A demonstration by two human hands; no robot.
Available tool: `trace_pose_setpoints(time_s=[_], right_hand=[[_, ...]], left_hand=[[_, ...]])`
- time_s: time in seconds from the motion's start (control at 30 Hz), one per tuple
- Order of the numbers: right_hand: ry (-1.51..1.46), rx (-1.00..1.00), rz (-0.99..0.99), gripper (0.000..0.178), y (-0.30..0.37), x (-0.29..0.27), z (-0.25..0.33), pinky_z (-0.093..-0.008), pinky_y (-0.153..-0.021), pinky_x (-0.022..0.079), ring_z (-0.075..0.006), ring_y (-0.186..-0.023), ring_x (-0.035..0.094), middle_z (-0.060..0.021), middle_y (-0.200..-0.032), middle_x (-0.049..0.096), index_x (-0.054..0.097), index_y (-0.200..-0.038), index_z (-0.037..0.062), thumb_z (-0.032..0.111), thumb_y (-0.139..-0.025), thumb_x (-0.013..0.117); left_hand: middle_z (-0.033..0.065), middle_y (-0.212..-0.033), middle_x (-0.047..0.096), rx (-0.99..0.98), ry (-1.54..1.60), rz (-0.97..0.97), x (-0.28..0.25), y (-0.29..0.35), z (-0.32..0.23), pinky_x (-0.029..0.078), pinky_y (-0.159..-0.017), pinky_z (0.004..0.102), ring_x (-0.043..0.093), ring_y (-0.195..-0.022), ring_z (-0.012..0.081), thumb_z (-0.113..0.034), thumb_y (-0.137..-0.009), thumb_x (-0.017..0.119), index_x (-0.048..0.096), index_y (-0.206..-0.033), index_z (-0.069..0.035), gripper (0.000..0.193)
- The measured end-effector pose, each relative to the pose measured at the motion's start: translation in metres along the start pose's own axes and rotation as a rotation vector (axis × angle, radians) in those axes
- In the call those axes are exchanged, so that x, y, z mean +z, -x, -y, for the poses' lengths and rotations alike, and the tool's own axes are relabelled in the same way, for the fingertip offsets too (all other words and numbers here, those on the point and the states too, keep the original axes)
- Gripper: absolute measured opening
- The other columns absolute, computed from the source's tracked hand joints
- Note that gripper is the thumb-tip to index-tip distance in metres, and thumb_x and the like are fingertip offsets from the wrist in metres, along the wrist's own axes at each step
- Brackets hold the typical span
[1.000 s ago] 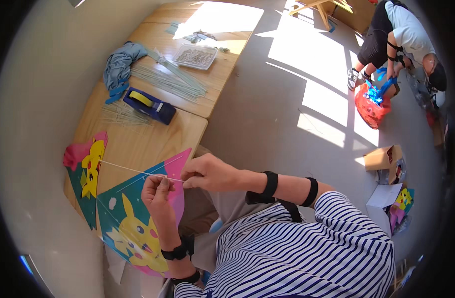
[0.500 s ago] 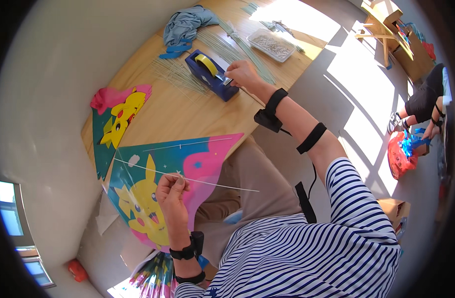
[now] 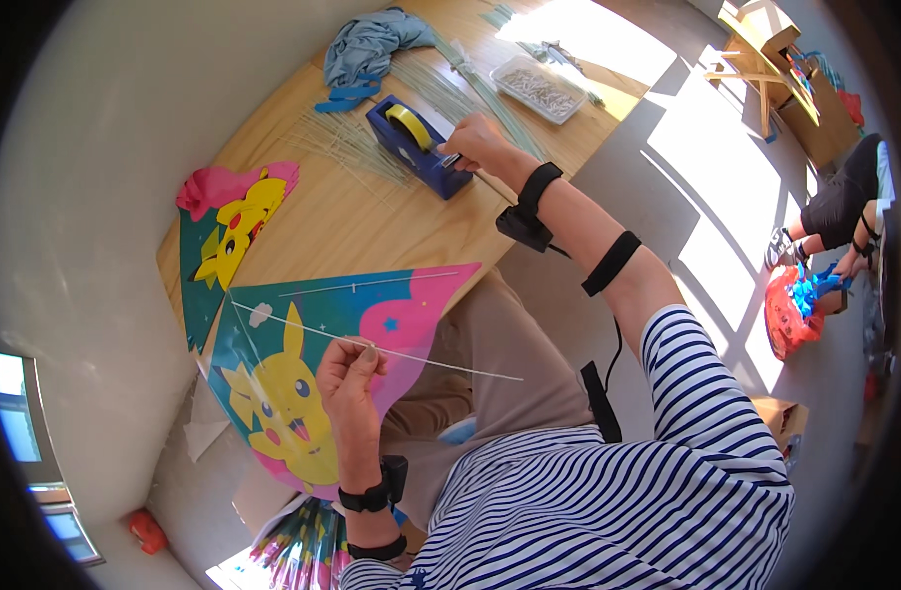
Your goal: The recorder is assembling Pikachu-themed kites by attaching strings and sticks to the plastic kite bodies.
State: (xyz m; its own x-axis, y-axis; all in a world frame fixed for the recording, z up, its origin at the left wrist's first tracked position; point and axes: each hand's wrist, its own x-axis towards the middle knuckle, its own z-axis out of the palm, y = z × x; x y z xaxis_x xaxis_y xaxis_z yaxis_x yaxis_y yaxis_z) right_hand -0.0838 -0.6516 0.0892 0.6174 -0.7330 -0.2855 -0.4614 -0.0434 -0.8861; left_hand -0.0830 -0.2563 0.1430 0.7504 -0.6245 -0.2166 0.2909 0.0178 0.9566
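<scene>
Between thumb and fingers, my left hand [image 3: 352, 379] pinches a thin white rod [image 3: 450, 368]. The rod slants across a kite sail [image 3: 386, 320] of green, blue and pink sheet with a yellow cartoon figure. This sail lies partly over my lap and the table's near edge. My right hand [image 3: 485, 147] is closed at the cutter end of a blue tape dispenser [image 3: 421, 162], its fingertips on the tape's free end. The tape is clear and hard to make out. A yellow ring shows in the dispenser's roll.
A second, folded kite [image 3: 232, 231] lies on the wooden table [image 3: 372, 231] at the left. Thin rods [image 3: 357, 147] are spread behind the dispenser, near a grey-blue cloth [image 3: 372, 49] and a clear tub of small white parts [image 3: 539, 88]. Another person's hand [image 3: 848, 264] is at far right.
My right fingers have shifted slightly left and inward at the dispenser. My left hand has moved a little to the right with the rod.
</scene>
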Motion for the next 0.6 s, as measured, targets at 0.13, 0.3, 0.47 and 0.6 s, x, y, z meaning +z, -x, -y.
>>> trace_pose_setpoints(time_s=[0.13, 0.3, 0.47, 0.6], right_hand=[[-0.08, -0.016, 0.001, 0.031, 0.006, -0.005, -0.003, -0.0336, -0.052, 0.053, -0.0216, -0.06, 0.068, -0.0158, -0.08, 0.07, 0.068, -0.089, -0.0065, 0.019, -0.077, 0.079], [0.014, -0.298, -0.232, 0.049, 0.064, -0.012, -0.021, -0.0424, -0.091, 0.051, -0.0376, -0.107, 0.061, -0.0238, -0.107, 0.066, 0.069, -0.105, 0.0, 0.027, -0.065, 0.08], [0.365, -0.249, 0.133, 0.076, 0.193, -0.018, -0.111, -0.0454, -0.096, 0.048, -0.0402, -0.116, 0.056, -0.0241, -0.124, 0.055, 0.049, -0.137, 0.0076, 0.023, -0.07, 0.081], [0.341, 0.022, 0.326, 0.097, 0.271, -0.021, -0.153, -0.0481, -0.085, 0.053, -0.0432, -0.108, 0.061, -0.0288, -0.115, 0.06, 0.033, -0.147, 0.0067, 0.019, -0.065, 0.084]], left_hand=[[0.0047, -0.082, 0.061, -0.001, -0.017, -0.009, 0.007, 0.002, -0.006, 0.049, -0.07, 0.0236, 0.058, -0.074, 0.0116, 0.0, -0.093, 0.061, 0.059, -0.092, -0.003, 0.003], [0.0045, -0.082, 0.061, 0.052, 0.015, 0.077, 0.02, 0.002, 0.001, 0.049, -0.069, 0.0226, 0.058, -0.073, 0.0105, 0.0, -0.094, 0.06, 0.058, -0.092, -0.004, 0.005], [0.0029, -0.081, 0.06, 0.027, -0.017, 0.167, 0.026, 0.0, 0.018, 0.049, -0.066, 0.0209, 0.057, -0.072, 0.0084, -0.002, -0.097, 0.059, 0.058, -0.093, -0.004, 0.004], [0.0011, -0.082, 0.056, 0.009, -0.074, 0.187, 0.056, 0.001, 0.009, 0.046, -0.065, 0.0187, 0.053, -0.072, 0.0061, -0.002, -0.097, 0.058, 0.055, -0.089, -0.005, 0.008]])
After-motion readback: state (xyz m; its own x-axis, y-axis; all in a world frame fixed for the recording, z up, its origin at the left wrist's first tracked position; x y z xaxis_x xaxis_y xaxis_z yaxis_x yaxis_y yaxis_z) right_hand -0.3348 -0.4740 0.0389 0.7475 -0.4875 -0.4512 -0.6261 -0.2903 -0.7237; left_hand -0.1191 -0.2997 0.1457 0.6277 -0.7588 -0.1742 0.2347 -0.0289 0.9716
